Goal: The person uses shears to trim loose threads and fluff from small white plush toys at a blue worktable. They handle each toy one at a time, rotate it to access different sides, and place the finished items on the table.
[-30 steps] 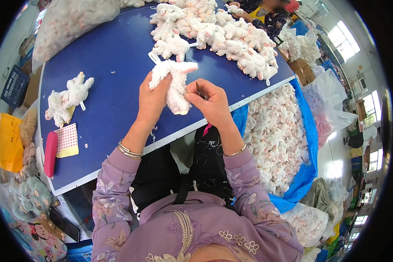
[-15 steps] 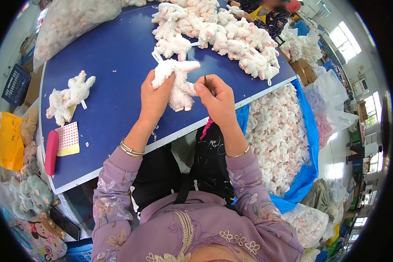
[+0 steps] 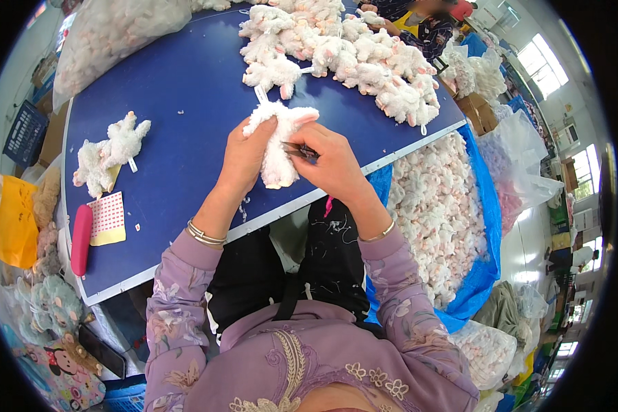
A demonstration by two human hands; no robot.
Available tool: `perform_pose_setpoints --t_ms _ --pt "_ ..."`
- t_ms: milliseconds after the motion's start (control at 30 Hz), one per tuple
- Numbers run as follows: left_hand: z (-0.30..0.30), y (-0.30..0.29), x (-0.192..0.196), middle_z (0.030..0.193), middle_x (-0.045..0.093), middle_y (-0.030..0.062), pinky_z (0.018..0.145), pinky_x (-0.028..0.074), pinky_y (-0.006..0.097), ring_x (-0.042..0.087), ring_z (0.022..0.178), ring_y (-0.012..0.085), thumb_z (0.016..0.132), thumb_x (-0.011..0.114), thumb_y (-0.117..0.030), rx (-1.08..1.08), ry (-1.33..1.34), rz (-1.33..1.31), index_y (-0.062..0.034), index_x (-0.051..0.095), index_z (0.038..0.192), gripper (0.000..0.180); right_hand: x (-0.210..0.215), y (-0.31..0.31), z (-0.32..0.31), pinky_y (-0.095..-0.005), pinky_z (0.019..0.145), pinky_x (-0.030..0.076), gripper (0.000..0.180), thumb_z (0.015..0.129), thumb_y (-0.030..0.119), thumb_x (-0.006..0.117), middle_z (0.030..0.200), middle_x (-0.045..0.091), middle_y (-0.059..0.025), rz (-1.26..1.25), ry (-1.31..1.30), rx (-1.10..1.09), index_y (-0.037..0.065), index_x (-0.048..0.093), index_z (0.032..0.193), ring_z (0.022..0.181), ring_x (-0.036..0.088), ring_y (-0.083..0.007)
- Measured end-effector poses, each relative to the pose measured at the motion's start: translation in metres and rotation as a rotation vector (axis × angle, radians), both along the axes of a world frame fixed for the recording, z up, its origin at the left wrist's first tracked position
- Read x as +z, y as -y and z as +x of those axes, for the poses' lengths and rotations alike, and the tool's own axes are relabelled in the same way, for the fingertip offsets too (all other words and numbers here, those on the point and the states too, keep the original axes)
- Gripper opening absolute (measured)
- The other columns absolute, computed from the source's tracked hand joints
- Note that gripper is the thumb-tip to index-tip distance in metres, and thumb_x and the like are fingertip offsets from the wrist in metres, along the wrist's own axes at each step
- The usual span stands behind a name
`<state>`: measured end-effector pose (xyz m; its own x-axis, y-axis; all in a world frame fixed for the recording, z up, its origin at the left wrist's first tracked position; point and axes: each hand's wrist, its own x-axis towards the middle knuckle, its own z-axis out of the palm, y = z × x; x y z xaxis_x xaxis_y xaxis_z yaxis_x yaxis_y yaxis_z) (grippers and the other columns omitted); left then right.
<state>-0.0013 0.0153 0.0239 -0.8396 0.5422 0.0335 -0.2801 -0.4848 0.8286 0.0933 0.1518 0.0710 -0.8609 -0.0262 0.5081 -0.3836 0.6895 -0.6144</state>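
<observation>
My left hand (image 3: 246, 154) grips a white fluffy plush toy (image 3: 280, 168) just above the blue table's near edge. A pink ear points right from the toy, and a white loop tag (image 3: 261, 95) sticks up at its top. Closed around small dark thread snips (image 3: 302, 151), my right hand (image 3: 331, 161) is at the toy's right side, the pointed tips against the fur. Some of the right fingers are hidden behind the toy. Below that hand hangs a bright pink strip (image 3: 328, 206); where it is fastened cannot be seen.
Many similar plush toys (image 3: 364, 58) are heaped across the table's far side. Two more (image 3: 113, 154) lie left, near a sticker sheet (image 3: 108, 218) and a pink oblong case (image 3: 82, 240). A blue sack (image 3: 484, 226) full of toys stands right; another person sits beyond.
My right hand has moved left and inward, bringing the snips against the toy's side. The toy has turned slightly in my left hand, its lower part now hanging further left.
</observation>
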Motion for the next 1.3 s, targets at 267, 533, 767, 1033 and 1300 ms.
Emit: perform_pose_setpoints --t_ms 267,533,767,1033,1300 --pt "-0.003 0.012 0.022 0.096 0.067 0.0085 0.069 0.053 0.027 0.065 0.08 0.0131 0.097 0.055 -0.02 0.176 -0.054 0.002 0.0027 0.059 0.113 0.028 -0.01 -0.026 0.015 -0.0283 0.058 0.044 0.01 0.081 0.01 0.067 0.075 0.058 -0.0047 -0.026 0.169 -0.028 0.002 0.063 0.085 0.065 0.055 -0.0172" --pt "0.005 0.002 0.013 0.095 0.065 0.0035 0.071 0.048 0.023 0.059 0.083 0.007 0.093 0.062 -0.018 0.356 -0.269 -0.175 0.0009 0.062 0.11 0.025 0.011 -0.01 0.029 -0.0273 0.058 0.041 0.026 0.099 0.023 0.047 0.07 0.05 -0.0038 -0.194 0.068 -0.064 -0.001 0.057 0.091 0.062 0.046 -0.0131" --pt "0.007 0.003 0.014 0.094 0.066 0.0036 0.071 0.048 0.023 0.06 0.082 0.0074 0.093 0.061 -0.017 0.293 -0.217 -0.214 0.0007 0.062 0.109 0.024 0.016 0.014 0.019 -0.0444 0.058 0.04 0.034 0.097 0.026 0.051 0.068 0.054 -0.0225 -0.105 0.359 -0.039 -0.004 0.051 0.082 0.063 0.052 -0.0417" --pt "0.005 0.003 0.013 0.094 0.066 0.004 0.069 0.048 0.022 0.06 0.081 0.007 0.093 0.062 -0.019 0.194 -0.058 -0.075 0.0009 0.061 0.109 0.025 0.009 0.016 0.013 -0.0459 0.059 0.042 0.036 0.097 0.028 0.052 0.072 0.059 -0.0247 -0.14 0.306 -0.085 -0.004 0.052 0.082 0.069 0.056 -0.0436" --pt "0.005 0.002 0.012 0.094 0.066 0.0035 0.069 0.049 0.022 0.061 0.08 0.0066 0.092 0.064 -0.017 0.255 -0.155 -0.135 0.0004 0.063 0.107 0.023 0.004 0.017 0.01 -0.0468 0.059 0.042 0.037 0.097 0.03 0.053 0.072 0.059 -0.0242 -0.058 0.274 -0.106 -0.003 0.051 0.082 0.068 0.056 -0.0433"
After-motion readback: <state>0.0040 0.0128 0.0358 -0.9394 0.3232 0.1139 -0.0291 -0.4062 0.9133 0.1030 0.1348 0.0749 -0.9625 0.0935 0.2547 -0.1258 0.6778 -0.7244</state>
